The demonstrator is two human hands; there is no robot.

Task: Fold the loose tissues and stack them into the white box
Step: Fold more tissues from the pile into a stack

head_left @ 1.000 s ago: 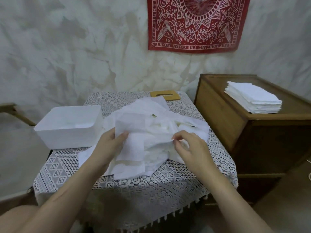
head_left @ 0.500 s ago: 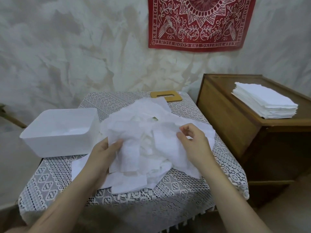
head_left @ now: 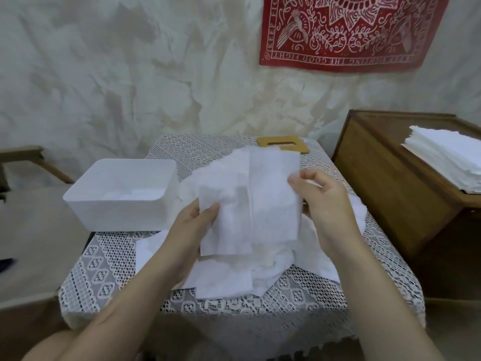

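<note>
I hold one white tissue [head_left: 263, 199] up above the heap of loose tissues [head_left: 234, 277] on the lace-covered table [head_left: 109, 269]. My left hand [head_left: 192, 227] pinches its lower left edge. My right hand [head_left: 322, 201] pinches its right edge, higher up. The tissue hangs spread between both hands, with a vertical crease down its middle. The white box [head_left: 122, 196] stands open on the table's left side, just left of my left hand. A little white material lies at the box's bottom.
A flat wooden lid with a slot [head_left: 282, 144] lies at the table's back edge. A wooden cabinet [head_left: 390, 194] stands to the right, with a neat stack of white tissues [head_left: 447, 157] on top. A red cloth [head_left: 348, 29] hangs on the wall.
Both hands have lifted one tissue off the heap and spread it out between them. The view has shifted closer and to the left.
</note>
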